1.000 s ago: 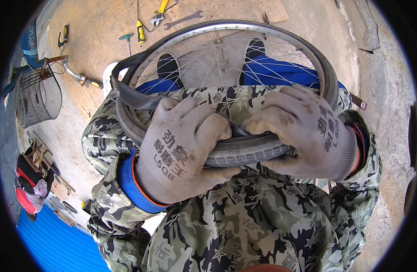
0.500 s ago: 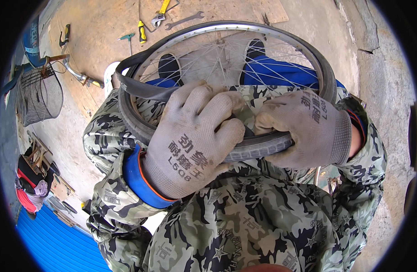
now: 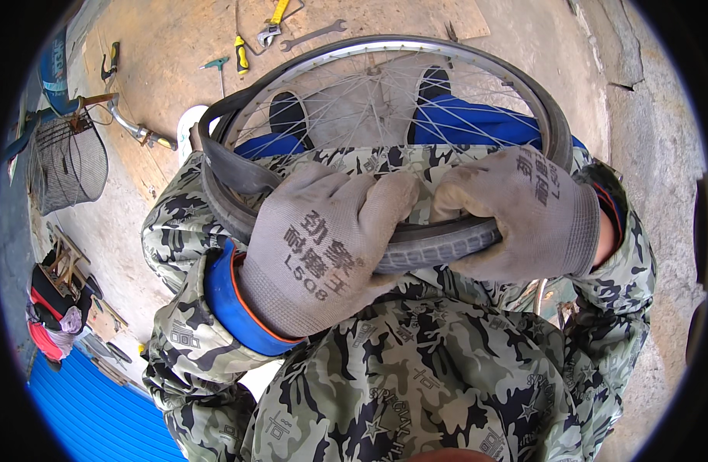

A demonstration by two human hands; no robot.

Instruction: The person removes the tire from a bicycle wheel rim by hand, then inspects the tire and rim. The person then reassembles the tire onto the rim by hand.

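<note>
A spoked bicycle wheel (image 3: 515, 91) leans across my lap, its near edge raised toward my chest. Around it runs a black tire (image 3: 439, 248), whose tread shows between my hands. At the left, a loop of flat black inner tube (image 3: 242, 175) bulges out of the wheel and runs under my left hand (image 3: 319, 242). That hand, in a grey knit glove, is closed over the tube and the near left part of the tire; its fingertips are hidden. My right hand (image 3: 523, 215), gloved alike, grips the tire on the near right, thumb underneath and fingers curled over the top.
Beyond the wheel, an open-end wrench (image 3: 314, 35), an adjustable wrench (image 3: 269, 32), a yellow screwdriver (image 3: 241, 58) and a green-handled tool (image 3: 215, 65) lie on a wooden board. A bicycle with a wire basket (image 3: 71, 163) is at the left. My shoes show through the spokes.
My left hand has shifted down toward me, its fingers folding lower over the tire. The loose tube now dips more beside it. My right hand has barely moved.
</note>
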